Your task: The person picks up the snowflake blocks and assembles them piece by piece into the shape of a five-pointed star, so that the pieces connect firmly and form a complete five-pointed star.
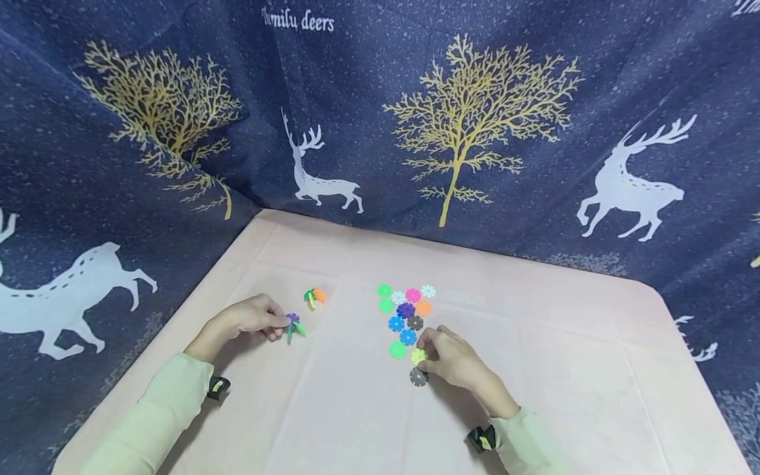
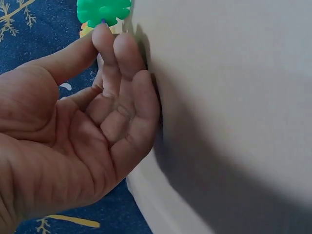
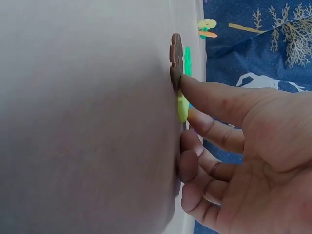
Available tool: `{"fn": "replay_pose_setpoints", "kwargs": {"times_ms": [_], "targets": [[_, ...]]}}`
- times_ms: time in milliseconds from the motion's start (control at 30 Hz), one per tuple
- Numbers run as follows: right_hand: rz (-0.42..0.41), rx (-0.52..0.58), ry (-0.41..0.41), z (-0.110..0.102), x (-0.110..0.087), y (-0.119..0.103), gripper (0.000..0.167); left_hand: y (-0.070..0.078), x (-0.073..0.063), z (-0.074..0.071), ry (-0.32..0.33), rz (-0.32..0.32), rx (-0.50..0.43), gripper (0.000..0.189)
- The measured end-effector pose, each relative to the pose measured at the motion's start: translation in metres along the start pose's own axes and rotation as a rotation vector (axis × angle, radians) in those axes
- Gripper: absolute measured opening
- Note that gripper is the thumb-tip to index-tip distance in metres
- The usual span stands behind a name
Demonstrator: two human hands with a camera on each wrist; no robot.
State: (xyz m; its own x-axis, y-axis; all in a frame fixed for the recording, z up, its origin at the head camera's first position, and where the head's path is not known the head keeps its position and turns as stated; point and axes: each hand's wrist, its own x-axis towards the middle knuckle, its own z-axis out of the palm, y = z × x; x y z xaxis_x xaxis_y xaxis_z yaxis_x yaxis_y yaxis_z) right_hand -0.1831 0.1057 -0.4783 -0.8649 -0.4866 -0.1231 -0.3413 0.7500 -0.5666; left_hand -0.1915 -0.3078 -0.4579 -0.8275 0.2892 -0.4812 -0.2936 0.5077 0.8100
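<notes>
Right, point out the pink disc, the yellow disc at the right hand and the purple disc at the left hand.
Pink disc [image 1: 413, 295]: head view, middle of its face.
Yellow disc [image 1: 418, 356]: head view, its uncovered face.
Purple disc [image 1: 293, 317]: head view, its uncovered part.

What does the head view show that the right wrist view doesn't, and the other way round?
Only the head view: the left hand, pinching a purple notched plastic disc, and the pale sleeves.
Only the right wrist view: the palm side of the right hand.
Both: that right hand, the yellow notched plastic disc it pinches, and the dark notched plastic disc beside it.
</notes>
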Motion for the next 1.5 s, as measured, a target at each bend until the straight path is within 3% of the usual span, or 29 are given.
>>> {"fn": "replay_pose_setpoints", "kwargs": {"times_ms": [267,467,667,933,1100,1200,1500], "targets": [[0.038,0.056,0.016,0.001,-0.003,-0.003,0.026,0.003,-0.002,0.002,0.135,-0.033,0.215,0.013],[0.052,0.177,0.023,-0.002,-0.005,0.001,0.021,0.008,-0.002,0.002,0.215,-0.045,0.271,0.010],[0.039,0.303,0.014,-0.011,-0.009,0.008,0.020,0.011,-0.001,0.004,0.257,0.019,0.291,0.010],[-0.079,0.286,0.067,-0.032,-0.018,0.009,0.010,0.023,-0.003,0.014,0.282,0.098,0.374,0.011],[-0.102,0.286,0.110,-0.043,-0.026,0.004,0.007,0.037,-0.006,0.026,0.316,0.126,0.502,0.008],[-0.110,0.284,0.130,-0.048,-0.030,0.002,0.006,0.047,-0.006,0.036,0.311,0.133,0.528,0.007],[-0.142,0.342,0.149,-0.058,-0.039,-0.003,0.009,0.075,0.001,0.082,0.217,0.227,0.601,0.008]]}}
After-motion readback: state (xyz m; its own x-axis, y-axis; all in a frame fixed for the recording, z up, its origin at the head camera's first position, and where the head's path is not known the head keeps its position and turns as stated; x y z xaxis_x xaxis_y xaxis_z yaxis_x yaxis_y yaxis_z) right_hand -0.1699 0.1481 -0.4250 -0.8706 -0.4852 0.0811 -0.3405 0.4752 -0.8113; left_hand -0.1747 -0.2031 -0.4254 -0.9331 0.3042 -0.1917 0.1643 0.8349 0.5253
